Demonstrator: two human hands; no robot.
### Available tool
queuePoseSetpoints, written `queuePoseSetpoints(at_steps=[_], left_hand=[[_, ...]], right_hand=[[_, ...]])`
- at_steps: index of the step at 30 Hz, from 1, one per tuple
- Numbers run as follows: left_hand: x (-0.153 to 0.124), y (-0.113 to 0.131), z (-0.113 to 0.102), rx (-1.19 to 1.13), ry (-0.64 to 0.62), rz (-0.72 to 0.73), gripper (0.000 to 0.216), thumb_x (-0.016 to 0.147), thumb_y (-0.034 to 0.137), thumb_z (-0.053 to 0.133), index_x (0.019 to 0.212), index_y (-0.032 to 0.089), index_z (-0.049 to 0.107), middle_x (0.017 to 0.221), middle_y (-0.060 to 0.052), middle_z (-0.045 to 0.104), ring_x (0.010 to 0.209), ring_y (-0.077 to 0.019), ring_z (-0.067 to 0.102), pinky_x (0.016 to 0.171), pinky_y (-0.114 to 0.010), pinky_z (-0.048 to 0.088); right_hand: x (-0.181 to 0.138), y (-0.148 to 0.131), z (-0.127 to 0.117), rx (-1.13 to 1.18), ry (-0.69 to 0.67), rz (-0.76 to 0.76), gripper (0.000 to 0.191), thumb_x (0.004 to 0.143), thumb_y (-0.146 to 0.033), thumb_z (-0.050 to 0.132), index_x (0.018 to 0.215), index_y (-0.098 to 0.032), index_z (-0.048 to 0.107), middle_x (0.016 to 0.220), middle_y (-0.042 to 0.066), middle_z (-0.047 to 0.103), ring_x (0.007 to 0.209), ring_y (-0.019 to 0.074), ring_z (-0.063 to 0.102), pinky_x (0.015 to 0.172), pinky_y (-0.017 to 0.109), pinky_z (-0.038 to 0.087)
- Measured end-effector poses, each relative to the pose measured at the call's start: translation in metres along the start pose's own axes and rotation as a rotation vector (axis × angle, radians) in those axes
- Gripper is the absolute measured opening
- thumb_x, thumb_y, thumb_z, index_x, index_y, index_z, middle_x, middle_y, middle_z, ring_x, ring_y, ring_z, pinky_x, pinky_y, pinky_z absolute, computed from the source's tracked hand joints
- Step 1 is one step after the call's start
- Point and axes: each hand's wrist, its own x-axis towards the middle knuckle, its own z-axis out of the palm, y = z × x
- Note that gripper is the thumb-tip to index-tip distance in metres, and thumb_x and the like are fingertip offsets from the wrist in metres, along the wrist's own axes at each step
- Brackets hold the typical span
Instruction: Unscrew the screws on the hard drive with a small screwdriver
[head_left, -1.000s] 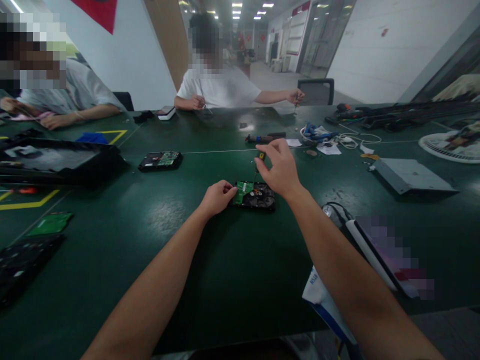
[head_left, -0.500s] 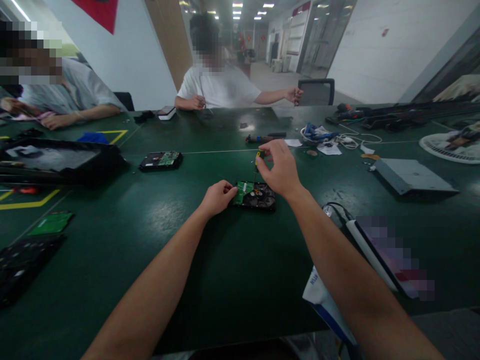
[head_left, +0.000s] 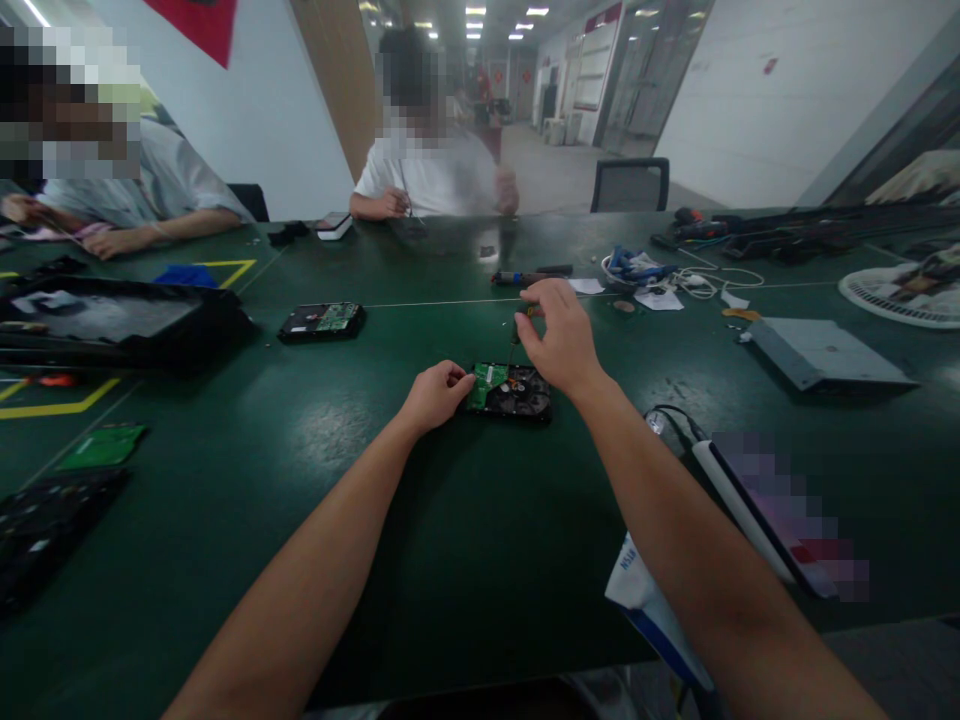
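- Green-topped bench [head_left: 480, 540] runs the full width of the view; two co-workers sit along its far side.
- Black rectangular hard drive [head_left: 529, 398] with a green circuit board [head_left: 489, 380] on its left part lies flat on the bench, ahead of the wearer and between both hands.
- Long axis: left to right, across the wearer's reach.
- Left hand [head_left: 437, 396], the nearer, touches the drive's left end, thumb and fingers appearing to pinch it.
- Right hand [head_left: 561, 335], raised over the far right corner, pinches the handle of a slim, dark-and-yellow screwdriver [head_left: 516, 332]; its shaft points down to the board's far edge. Tip contact cannot be confirmed.
- Obstruction: left fingers cover the drive's left end.
- Surroundings: second black drive with green board [head_left: 322, 322], beyond left; flat grey metal box [head_left: 829, 352], well apart right.
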Motion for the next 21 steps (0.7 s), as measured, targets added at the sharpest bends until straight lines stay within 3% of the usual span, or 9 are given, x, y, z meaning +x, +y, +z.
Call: queuePoseSetpoints(at_steps=[6, 16, 21], left_hand=[[-0.0006, 0.0012, -0.0007, 0.009, 0.01, 0.006, 0.03, 0.094, 0.047, 0.062, 0.098, 0.019, 0.069, 0.082, -0.004, 0.073, 0.07, -0.0177, 0.064, 0.062, -0.029, 0.043], [0.0006, 0.0014, -0.0003, 0.022, 0.004, -0.001, 0.029, 0.094, 0.046, 0.062, 0.098, 0.019, 0.07, 0.083, -0.004, 0.073, 0.071, -0.0172, 0.064, 0.064, -0.029, 0.044], [-0.0006, 0.0022, -0.0005, 0.005, 0.006, -0.004, 0.029, 0.094, 0.047, 0.061, 0.098, 0.019, 0.07, 0.082, -0.004, 0.072, 0.07, -0.0175, 0.064, 0.063, -0.029, 0.044]], right_hand=[[-0.0002, -0.0005, 0.0014, 0.026, -0.022, 0.076, 0.017, 0.092, -0.024, 0.059, 0.109, -0.024, 0.055, 0.11, 0.009, 0.061, 0.101, 0.0268, 0.062, 0.087, 0.046, 0.055], [-0.0009, -0.0033, -0.0018, -0.006, -0.039, 0.022, 0.025, 0.095, -0.02, 0.054, 0.119, -0.023, 0.062, 0.114, 0.011, 0.057, 0.108, 0.027, 0.06, 0.096, 0.047, 0.053], [-0.0017, -0.0021, 0.0005, 0.021, -0.035, 0.037, 0.028, 0.093, -0.018, 0.056, 0.12, -0.022, 0.062, 0.116, 0.012, 0.056, 0.108, 0.0269, 0.059, 0.093, 0.046, 0.056]])
